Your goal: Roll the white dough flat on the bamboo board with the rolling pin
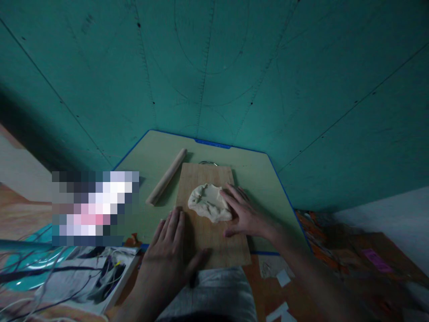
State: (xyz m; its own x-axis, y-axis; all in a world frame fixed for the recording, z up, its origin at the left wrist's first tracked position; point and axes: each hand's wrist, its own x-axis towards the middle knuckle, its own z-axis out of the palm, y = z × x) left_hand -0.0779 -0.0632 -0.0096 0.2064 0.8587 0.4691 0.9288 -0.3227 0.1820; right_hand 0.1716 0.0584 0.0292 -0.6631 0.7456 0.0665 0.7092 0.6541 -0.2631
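A pale, uneven piece of dough (209, 206) lies on a wooden cutting board (214, 248), its surface lumpy and folded, with a flatter patch near the top. My right hand (243, 212) rests at the dough's right edge, fingers spread, the fingertips touching it and the thumb down on the board. My left hand (170, 241) lies along the board's left edge with fingers stretched out and thumb over the board, apart from the dough. To the left of the board a wooden rolling pin (166, 178) lies at a slant.
The board lies on a pale green mat (264, 179) with a blue rim, against a green wall (221, 76). A metal handle (208, 163) shows at the board's far end. At lower left is a white box (119, 284) with cables; paper scraps (283, 278) lie lower right.
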